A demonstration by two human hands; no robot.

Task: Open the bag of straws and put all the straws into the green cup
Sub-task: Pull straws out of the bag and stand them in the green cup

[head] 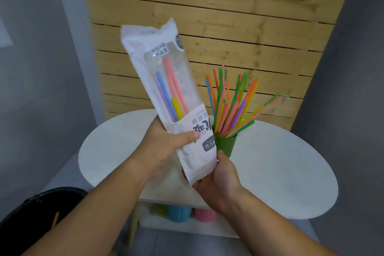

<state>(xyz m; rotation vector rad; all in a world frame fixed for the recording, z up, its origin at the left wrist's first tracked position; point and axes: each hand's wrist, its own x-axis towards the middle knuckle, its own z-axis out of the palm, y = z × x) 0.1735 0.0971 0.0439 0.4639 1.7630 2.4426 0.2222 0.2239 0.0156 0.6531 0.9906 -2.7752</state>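
Observation:
A long white plastic bag of straws [158, 81] is held tilted above the table, its printed end down. Through its clear window I see pink, blue, purple and yellow straws. My left hand [166, 143] grips the bag around its lower middle. My right hand [216, 174] cups the bag's bottom end from below, where a yellow straw tip peeks out. Just behind the bag, the green cup [226, 144] stands on the table, with several colourful straws [232, 106] fanning out of it.
The white oval table [280, 168] has a lower shelf holding blue [179, 213] and pink [204, 214] cups. A wooden slat wall [207, 27] rises behind it. A black bin [41, 210] stands at the lower left.

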